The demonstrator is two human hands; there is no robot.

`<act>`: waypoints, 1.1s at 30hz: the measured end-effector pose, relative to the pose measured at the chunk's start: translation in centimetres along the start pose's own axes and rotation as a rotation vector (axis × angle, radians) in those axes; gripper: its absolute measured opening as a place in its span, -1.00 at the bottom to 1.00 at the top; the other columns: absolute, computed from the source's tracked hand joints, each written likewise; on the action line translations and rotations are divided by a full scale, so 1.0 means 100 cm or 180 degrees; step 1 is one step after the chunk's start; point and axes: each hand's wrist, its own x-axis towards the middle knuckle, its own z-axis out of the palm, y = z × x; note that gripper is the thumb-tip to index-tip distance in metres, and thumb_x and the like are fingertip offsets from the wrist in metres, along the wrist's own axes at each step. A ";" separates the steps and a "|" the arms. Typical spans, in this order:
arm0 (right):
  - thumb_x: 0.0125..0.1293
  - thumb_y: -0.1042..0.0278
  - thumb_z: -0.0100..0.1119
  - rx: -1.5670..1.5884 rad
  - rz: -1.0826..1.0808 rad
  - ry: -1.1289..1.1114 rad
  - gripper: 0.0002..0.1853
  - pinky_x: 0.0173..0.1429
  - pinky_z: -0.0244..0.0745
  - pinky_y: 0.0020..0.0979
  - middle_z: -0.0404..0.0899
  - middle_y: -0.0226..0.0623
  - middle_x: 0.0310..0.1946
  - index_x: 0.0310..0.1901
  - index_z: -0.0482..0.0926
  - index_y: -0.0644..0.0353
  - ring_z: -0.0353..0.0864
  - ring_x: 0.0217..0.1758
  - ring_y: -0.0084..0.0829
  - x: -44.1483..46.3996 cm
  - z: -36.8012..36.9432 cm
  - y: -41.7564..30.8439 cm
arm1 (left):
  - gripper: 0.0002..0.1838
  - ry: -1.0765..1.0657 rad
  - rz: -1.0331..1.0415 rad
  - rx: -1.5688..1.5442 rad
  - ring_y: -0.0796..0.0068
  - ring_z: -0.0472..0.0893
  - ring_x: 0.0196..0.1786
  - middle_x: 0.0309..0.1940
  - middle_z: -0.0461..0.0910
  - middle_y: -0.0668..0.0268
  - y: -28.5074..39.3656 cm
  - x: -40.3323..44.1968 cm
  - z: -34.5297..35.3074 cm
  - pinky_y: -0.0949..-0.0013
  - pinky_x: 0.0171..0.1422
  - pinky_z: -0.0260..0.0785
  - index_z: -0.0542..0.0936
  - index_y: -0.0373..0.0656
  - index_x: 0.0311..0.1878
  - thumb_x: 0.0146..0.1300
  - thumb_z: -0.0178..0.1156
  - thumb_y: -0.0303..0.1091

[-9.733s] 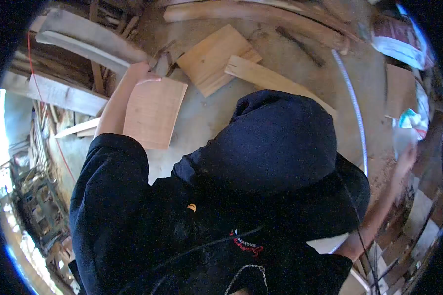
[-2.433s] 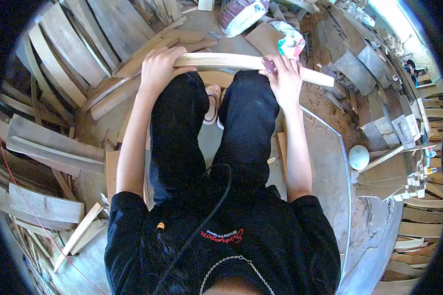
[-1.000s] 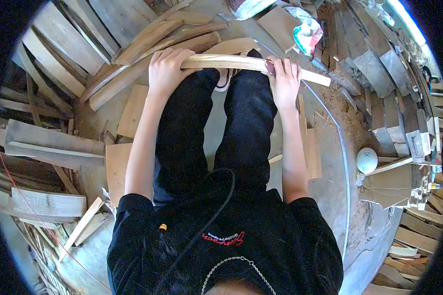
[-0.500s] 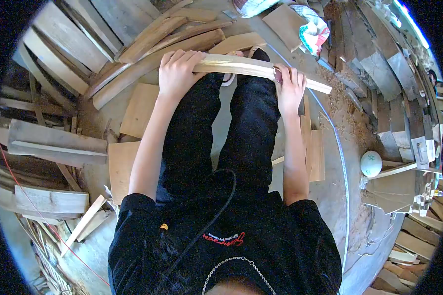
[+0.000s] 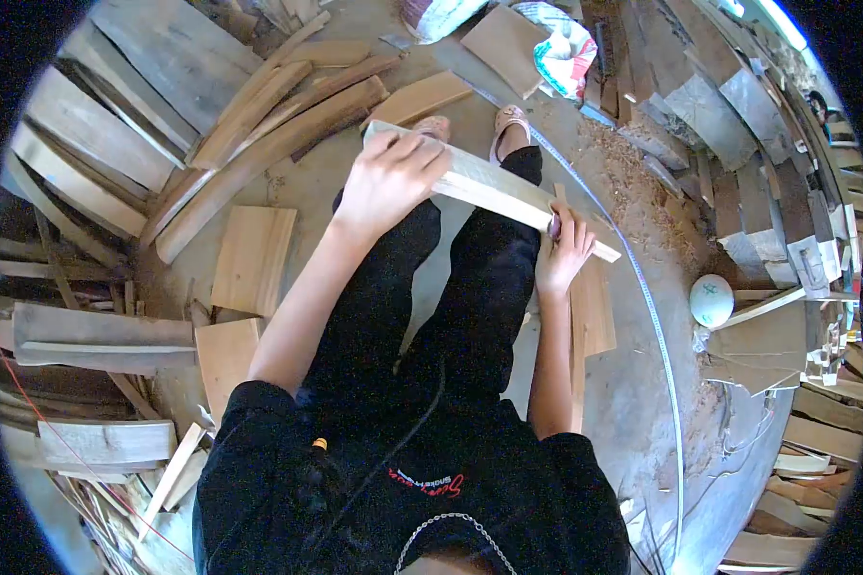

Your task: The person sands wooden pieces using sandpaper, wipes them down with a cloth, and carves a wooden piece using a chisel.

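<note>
Through the head camera I follow, at a remove, a pale wood strip [image 5: 494, 194], long and narrow, with a greyish broad face and a creamier edge, held aslant above black trousers [image 5: 494, 278]. The left grip [image 5: 393, 177] is wrapped over its near-left portion; the right grip [image 5: 568, 251] is closed around it towards the opposite end, with a small maroon piece [image 5: 554, 226], its material unclear to me, pressed between fingers and wood. Beneath spreads a dull grey concrete floor [image 5: 340, 149], bearing two flat rectangular panels, one finely grained [image 5: 252, 259], the other partly behind the left forearm [image 5: 225, 359]. Rough, apparently bowed timbers [image 5: 278, 168] lie beyond. A ribbed, whitish-blue hose-like line [image 5: 652, 311] arcs at right, near a rounded white object [image 5: 711, 301] with a green mark. Of containers, I note a crumpled sack [image 5: 566, 57], white with red and green print, contents hidden, near a flat brown sheet [image 5: 501, 48].
</note>
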 end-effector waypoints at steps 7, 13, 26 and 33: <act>0.04 0.44 0.17 -0.0299 -0.0179 -0.0585 -0.63 0.21 0.18 -0.21 0.52 -0.40 -0.14 -0.05 0.52 -0.02 0.43 -0.03 -0.29 0.002 -0.003 0.004 | -0.65 -0.0177 -0.0165 -0.1026 0.46 0.59 -0.30 -0.41 0.60 0.47 -0.029 -0.022 0.060 0.35 -0.15 0.44 0.55 0.03 -0.36 -0.29 0.38 -0.13; 0.03 0.32 0.23 -0.0230 -0.0322 -0.1283 -0.63 0.13 0.25 -0.22 0.53 -0.38 -0.21 -0.06 0.51 0.03 0.45 -0.06 -0.26 0.016 -0.020 -0.024 | -0.58 -0.1210 -0.0221 -0.1718 0.31 0.59 -0.35 -0.49 0.58 0.34 -0.052 -0.036 0.073 0.27 -0.28 0.43 0.54 -0.03 -0.44 -0.20 0.32 0.11; -0.03 0.24 0.32 0.0164 -0.0072 -0.1533 -0.57 0.02 0.30 -0.27 0.52 -0.35 -0.34 -0.06 0.53 0.06 0.49 -0.15 -0.27 -0.068 -0.003 -0.013 | -0.39 -0.1667 -0.0571 -0.1556 0.21 0.59 -0.37 -0.53 0.56 0.26 -0.005 -0.102 0.070 0.18 -0.29 0.42 0.50 -0.13 -0.49 -0.17 0.22 0.33; 0.20 0.34 0.09 -0.0088 -0.0157 -0.1020 -0.60 0.21 0.24 -0.11 0.52 -0.25 -0.05 0.11 0.44 0.04 0.43 0.09 -0.14 -0.083 -0.004 0.033 | -0.31 -0.1840 -0.0658 -0.1085 0.26 0.62 -0.37 -0.53 0.58 0.28 0.006 -0.100 0.093 0.21 -0.26 0.47 0.50 -0.10 -0.49 -0.28 0.20 0.44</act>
